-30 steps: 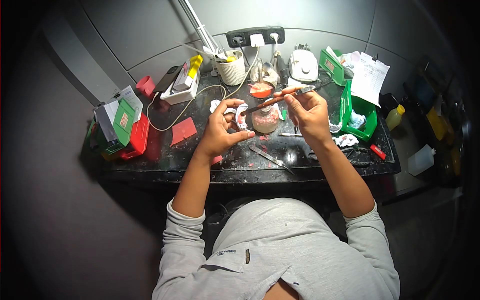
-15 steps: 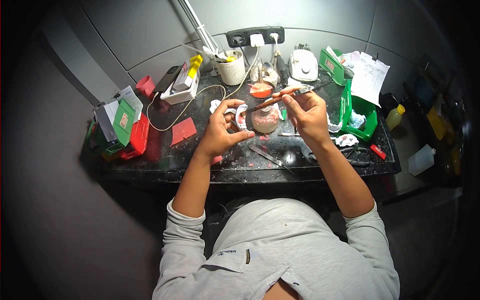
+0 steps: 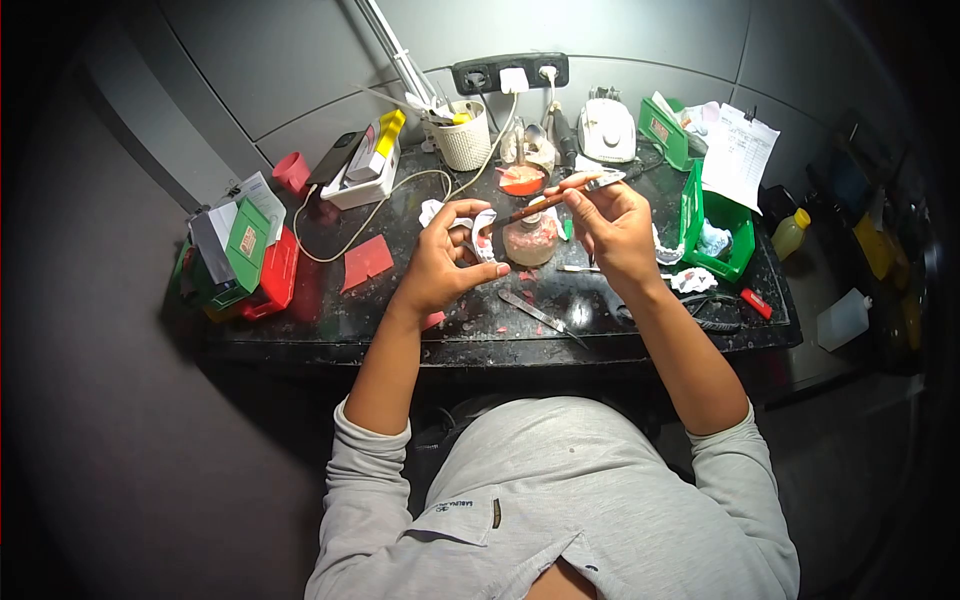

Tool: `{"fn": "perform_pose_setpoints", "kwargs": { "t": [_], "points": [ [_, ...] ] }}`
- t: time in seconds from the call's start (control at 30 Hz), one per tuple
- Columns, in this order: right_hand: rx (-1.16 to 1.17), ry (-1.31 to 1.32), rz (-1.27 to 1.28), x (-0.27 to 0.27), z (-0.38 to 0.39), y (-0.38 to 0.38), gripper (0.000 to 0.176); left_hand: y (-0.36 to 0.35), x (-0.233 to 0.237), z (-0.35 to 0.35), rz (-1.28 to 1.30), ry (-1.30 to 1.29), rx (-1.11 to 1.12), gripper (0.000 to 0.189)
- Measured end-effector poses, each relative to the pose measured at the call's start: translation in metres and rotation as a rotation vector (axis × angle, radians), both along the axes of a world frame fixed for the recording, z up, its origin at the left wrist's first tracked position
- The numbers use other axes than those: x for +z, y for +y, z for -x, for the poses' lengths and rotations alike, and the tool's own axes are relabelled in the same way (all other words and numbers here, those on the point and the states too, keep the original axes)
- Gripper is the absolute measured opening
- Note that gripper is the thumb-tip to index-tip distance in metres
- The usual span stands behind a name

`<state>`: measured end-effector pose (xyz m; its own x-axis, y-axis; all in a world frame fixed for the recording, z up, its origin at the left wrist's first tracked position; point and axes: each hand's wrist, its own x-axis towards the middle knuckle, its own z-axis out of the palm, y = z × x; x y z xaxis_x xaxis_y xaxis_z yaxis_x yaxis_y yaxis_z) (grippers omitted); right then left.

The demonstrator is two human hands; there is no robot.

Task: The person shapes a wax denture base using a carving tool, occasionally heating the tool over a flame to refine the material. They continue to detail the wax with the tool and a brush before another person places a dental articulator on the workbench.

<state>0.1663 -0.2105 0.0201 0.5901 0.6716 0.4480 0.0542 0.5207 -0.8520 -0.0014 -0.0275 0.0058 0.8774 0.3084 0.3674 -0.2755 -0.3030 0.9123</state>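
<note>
Hands apart | left hand (image 3: 440, 262) gripping white-and-pink dental model (image 3: 484, 238) | right hand (image 3: 615, 235) pinching brown-handled tool (image 3: 545, 205)

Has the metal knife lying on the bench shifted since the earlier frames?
No: the metal knife keeps the same place and angle against the bench's front edge.

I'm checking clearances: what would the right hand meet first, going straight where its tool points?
Probably the white-and-pink model in the left hand, with the brown tool leading, though depth is unclear.
</note>
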Motion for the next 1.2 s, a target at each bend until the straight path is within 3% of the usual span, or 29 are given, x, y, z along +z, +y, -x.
{"fn": "perform_pose_setpoints", "kwargs": {
  "t": [0.7,0.8,0.9,1.2],
  "points": [
    [0.046,-0.089,-0.052,0.003,-0.014,-0.01,0.009,0.008,-0.008,-0.003,0.004,-0.033,-0.002,0.076],
    [-0.252,-0.16,-0.064,0.009,-0.023,-0.018,0.011,0.01,-0.01,-0.002,0.046,-0.018,0.033,0.076],
    [-0.355,-0.15,0.047,0.008,-0.032,-0.02,0.011,0.011,-0.01,-0.003,-0.018,-0.033,0.071,0.076],
    [-0.372,-0.199,0.045,0.007,-0.027,-0.018,0.011,0.009,-0.01,-0.004,-0.047,-0.059,0.067,0.076]
  ]
}}
